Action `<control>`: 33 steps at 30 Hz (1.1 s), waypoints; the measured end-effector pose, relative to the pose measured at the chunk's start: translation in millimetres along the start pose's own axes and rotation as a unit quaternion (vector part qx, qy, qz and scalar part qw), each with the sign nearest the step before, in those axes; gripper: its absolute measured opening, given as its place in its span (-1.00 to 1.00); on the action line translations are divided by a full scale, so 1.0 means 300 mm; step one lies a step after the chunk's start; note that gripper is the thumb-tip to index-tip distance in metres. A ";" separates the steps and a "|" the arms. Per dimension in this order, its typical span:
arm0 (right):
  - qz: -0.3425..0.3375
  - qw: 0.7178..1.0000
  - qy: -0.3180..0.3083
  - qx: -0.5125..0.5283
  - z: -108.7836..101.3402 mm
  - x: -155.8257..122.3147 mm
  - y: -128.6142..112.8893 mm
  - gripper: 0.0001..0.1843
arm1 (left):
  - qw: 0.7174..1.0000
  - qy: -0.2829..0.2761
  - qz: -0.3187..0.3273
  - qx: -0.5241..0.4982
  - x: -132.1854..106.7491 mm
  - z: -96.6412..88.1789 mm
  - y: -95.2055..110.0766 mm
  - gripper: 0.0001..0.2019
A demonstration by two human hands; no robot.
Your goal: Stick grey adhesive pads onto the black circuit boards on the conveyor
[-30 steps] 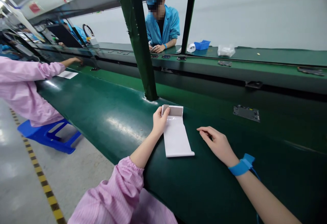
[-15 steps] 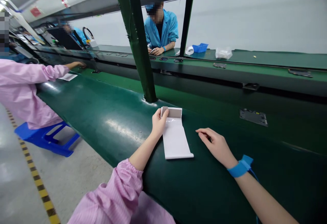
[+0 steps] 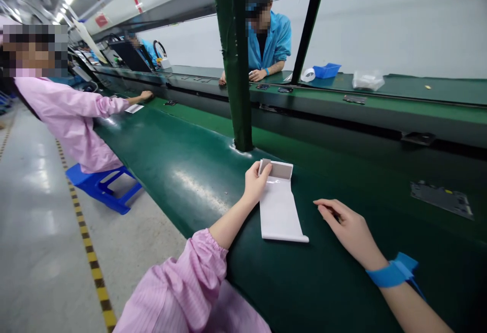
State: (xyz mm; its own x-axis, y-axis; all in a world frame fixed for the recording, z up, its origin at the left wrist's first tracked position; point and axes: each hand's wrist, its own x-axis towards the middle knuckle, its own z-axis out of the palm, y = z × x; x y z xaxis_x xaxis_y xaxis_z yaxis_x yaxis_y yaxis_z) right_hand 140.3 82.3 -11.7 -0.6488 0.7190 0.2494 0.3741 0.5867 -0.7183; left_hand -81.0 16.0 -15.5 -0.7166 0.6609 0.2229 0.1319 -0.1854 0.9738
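A white strip of backing paper (image 3: 280, 211) lies on the green bench (image 3: 182, 160), with a grey rectangular piece (image 3: 279, 170) at its far end. My left hand (image 3: 255, 183) pinches the left corner of that grey piece, fingers closed on it. My right hand (image 3: 348, 226) rests on the bench to the right of the strip, apart from it, fingers curled loosely with a small dark thing under them that I cannot make out. A blue wrist strap (image 3: 393, 271) sits on my right wrist.
A green post (image 3: 236, 64) rises just behind the strip. Dark flat parts (image 3: 441, 197) ride the conveyor on the right. A person in pink (image 3: 72, 115) sits at left on a blue stool (image 3: 102, 187); a person in blue (image 3: 268, 44) works across, near a blue tray (image 3: 326, 71).
The view has swung left, so everything sits further right in the picture. My hands keep the same hold and place on the bench.
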 end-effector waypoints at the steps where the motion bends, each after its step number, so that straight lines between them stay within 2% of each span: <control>1: 0.002 1.000 -0.001 -0.002 0.000 0.000 0.000 -0.67 | 1.000 -0.001 -0.001 -0.001 0.000 0.001 0.000 -0.82; 33: 0.008 1.000 -0.009 -0.005 -0.005 0.003 -0.006 -0.63 | 1.000 -0.006 -0.005 0.009 0.000 -0.001 0.003 -0.81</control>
State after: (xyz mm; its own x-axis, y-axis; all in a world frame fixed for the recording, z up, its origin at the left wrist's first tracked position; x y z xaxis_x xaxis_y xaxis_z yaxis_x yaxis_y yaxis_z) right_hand 140.0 82.4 -9.2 -0.6541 0.7216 0.2266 0.3913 0.5793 -0.7150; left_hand -81.1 15.7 -14.5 -0.7100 0.6713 0.2127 0.1371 -0.1645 0.9768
